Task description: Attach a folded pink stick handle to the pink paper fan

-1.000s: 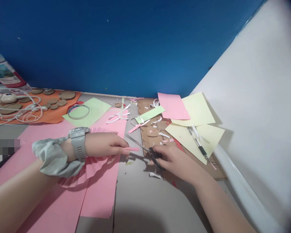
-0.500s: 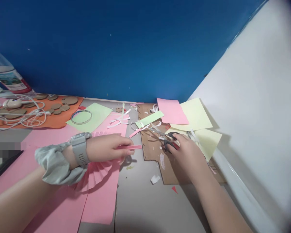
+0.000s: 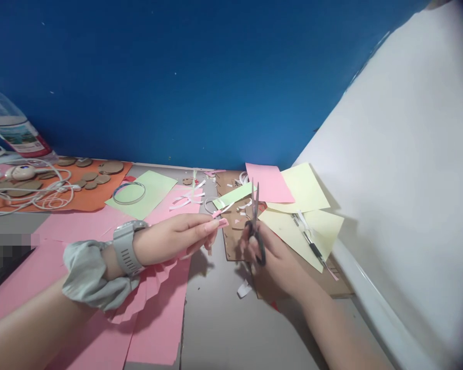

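Note:
My left hand (image 3: 185, 234), with a grey watch and a scrunchie at the wrist, pinches a folded pink paper strip (image 3: 224, 222) whose end sticks out past the thumb. Under that forearm spreads a pleated pink paper piece (image 3: 146, 288); whether the hand touches it cannot be seen. My right hand (image 3: 268, 249) has its fingers around the dark handles of a pair of scissors (image 3: 255, 205), blades slightly parted and pointing away from me. The scissors are raised over a brown cardboard piece (image 3: 235, 249), apart from the strip.
Large pink sheets (image 3: 158, 334) cover the left of the grey table. A green sheet (image 3: 150, 190) carries a tape ring (image 3: 129, 193). Yellow sheets (image 3: 324, 231) and a pen (image 3: 314, 250) lie at right. Cables and cardboard discs rest on orange paper (image 3: 94, 198), near a bottle (image 3: 19, 133).
The scissors have lifted and turned from pointing left to pointing away, with my right hand shifting left. My left hand has rotated, tilting the strip and showing less of it.

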A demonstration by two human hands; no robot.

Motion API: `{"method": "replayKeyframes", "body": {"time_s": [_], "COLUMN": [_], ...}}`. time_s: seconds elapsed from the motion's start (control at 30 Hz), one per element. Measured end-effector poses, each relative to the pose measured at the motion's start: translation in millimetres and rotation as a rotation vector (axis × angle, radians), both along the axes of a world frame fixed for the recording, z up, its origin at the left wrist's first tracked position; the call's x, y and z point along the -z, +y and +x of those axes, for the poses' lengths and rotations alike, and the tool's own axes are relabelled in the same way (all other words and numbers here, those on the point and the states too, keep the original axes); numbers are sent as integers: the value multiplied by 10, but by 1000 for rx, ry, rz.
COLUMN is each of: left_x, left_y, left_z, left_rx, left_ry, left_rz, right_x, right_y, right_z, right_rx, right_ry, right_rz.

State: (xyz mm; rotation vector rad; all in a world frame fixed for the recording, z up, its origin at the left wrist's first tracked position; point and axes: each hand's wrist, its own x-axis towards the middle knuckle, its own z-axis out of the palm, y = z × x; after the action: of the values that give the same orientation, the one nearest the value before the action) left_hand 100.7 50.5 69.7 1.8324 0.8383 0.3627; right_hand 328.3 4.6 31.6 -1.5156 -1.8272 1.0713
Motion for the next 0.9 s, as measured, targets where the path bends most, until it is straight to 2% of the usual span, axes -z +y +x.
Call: {"method": "replayKeyframes", "body": {"time_s": [0.13, 0.3, 0.47, 0.9], "left_x": [-70, -92, -33, 51], "left_y": [-166, -324, -354, -385], "left_z": [157, 301, 355, 367], "left_rx": [-114, -219, -315, -302], "left_ry": [-120, -207, -194, -98], "left_rz": [77, 39, 43, 84], "right_x": [-5, 24, 41, 87], "right_y": [-183, -259, -248, -260], "right_z": [-267, -343, -330, -356], "right_rx": [-188, -284, -294, -226], "right_ry": [261, 308, 350, 314], "right_rz": [-37, -16, 40, 88]}}
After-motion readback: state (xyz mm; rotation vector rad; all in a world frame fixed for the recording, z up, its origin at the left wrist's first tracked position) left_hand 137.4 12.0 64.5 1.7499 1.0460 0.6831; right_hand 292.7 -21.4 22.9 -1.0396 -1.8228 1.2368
